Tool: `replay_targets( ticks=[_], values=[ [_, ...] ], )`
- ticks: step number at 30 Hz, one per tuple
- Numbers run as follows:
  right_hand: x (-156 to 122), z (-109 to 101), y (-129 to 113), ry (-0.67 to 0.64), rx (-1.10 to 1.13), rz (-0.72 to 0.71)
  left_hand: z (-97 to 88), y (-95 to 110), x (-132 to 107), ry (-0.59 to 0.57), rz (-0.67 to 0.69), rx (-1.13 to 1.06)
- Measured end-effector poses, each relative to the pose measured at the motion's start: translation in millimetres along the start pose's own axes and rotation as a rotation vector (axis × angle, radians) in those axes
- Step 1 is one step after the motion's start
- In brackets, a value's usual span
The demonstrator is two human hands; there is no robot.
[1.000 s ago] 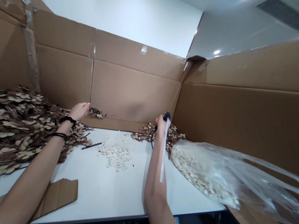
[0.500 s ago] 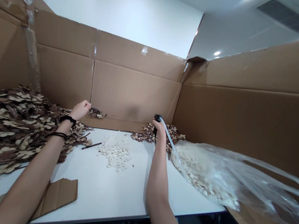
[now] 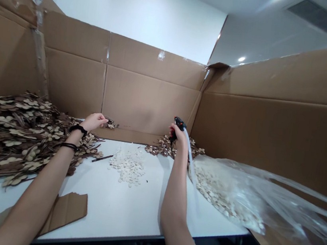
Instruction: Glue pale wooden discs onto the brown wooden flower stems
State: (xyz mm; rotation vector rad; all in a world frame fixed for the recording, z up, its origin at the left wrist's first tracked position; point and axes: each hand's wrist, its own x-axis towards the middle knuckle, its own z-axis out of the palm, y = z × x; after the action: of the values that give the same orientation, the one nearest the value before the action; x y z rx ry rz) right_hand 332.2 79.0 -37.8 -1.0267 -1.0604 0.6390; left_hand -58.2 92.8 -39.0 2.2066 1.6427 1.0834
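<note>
My right hand [image 3: 179, 134] is wrapped round a black glue gun [image 3: 179, 124] with orange-red parts, held up over the back of the table. A long pale glue stick [image 3: 189, 148] trails from its rear. At the back left, the fingers of my left hand [image 3: 95, 121] are pinched together, beside a small cluster of brown and cream flower pieces [image 3: 110, 124]; I cannot make out what they hold. Between the hands, small white discs [image 3: 129, 166] lie spread on the white table [image 3: 115, 210].
A large heap of brown and cream flower shapes [image 3: 13, 139] covers the left side. More flower pieces [image 3: 160, 147] lie behind my right hand. A clear plastic bag [image 3: 232, 192] of pale pieces rests at right. Cardboard walls [image 3: 149, 96] surround the table; a cardboard piece [image 3: 69, 210] lies in front.
My right hand has turned the glue gun, so its black body with orange-red parts shows more. My left hand's wrist has rotated and its pinched fingers now point right.
</note>
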Motion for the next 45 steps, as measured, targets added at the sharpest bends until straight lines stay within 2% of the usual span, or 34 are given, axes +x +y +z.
replay_targets(
  ticks=[3,9,16,21,23,25,28,30,33,36,41,45],
  values=[
    [-6,0,-23,0.01,0.05,-0.04,3.6,0,-1,-0.011,0.002,0.03],
    [-29,8,-64,-0.017,0.059,-0.201,5.2,-2,0,0.08,-0.003,0.067],
    [-41,24,-80,0.028,0.0,-0.292,7.7,3,-3,0.107,0.002,-0.048],
    [-53,33,-90,0.009,0.043,-0.357,8.8,20,1,0.153,0.046,-0.232],
    [-59,35,-93,-0.026,0.047,-0.37,2.5,31,0,0.175,0.059,-0.339],
    [-63,37,-96,-0.05,0.035,-0.373,-9.0,45,-4,0.207,0.094,-0.548],
    [-67,40,-99,-0.067,0.02,-0.361,-33.7,67,-16,0.303,0.191,-0.874],
    [-66,41,-99,-0.068,0.022,-0.36,-50.7,80,-26,0.388,0.258,-0.935],
    [-62,42,-98,-0.058,0.03,-0.375,-68.4,92,-36,0.513,0.304,-0.855],
    [-60,41,-95,-0.041,0.03,-0.393,-72.8,97,-41,0.579,0.299,-0.708],
    [-63,38,-95,-0.054,0.04,-0.399,-62.3,95,-39,0.52,0.241,-0.439],
    [-66,38,-97,-0.065,0.057,-0.413,-44.8,84,-30,0.486,0.16,-0.158]
  ],
)
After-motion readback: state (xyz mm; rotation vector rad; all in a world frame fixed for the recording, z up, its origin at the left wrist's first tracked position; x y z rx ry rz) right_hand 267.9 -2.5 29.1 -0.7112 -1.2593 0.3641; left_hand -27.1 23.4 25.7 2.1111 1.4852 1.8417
